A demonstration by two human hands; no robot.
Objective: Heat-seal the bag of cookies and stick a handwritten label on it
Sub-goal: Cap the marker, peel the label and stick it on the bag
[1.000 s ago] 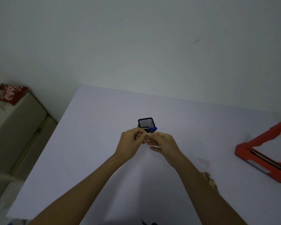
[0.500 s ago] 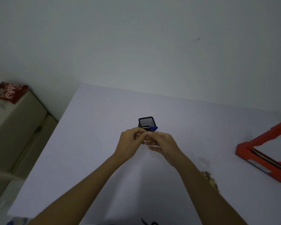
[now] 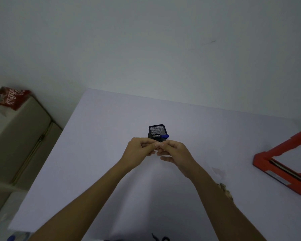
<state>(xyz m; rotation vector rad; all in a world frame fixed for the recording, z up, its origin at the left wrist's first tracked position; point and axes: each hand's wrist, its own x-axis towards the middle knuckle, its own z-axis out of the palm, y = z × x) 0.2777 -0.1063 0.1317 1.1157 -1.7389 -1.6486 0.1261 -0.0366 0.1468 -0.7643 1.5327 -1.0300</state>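
My left hand (image 3: 139,150) and my right hand (image 3: 174,153) meet fingertip to fingertip over the middle of the white table (image 3: 94,153). Both pinch a small white piece, seemingly the label (image 3: 158,143), which the fingers mostly hide. Just behind the hands stands a black mesh pen holder (image 3: 157,132) with a blue pen (image 3: 164,136) lying across its rim. The bag of cookies (image 3: 225,189) peeks out from behind my right forearm, only its edge showing. A red heat sealer (image 3: 282,164) lies at the right with its arm raised.
A beige box (image 3: 15,136) stands left of the table with a red snack packet (image 3: 9,97) on top. A dark cable end (image 3: 158,238) shows at the table's near edge. A plain wall rises behind the table.
The hands stay together at the same spot; only the fingertips shift slightly against each other. Nothing else has moved.
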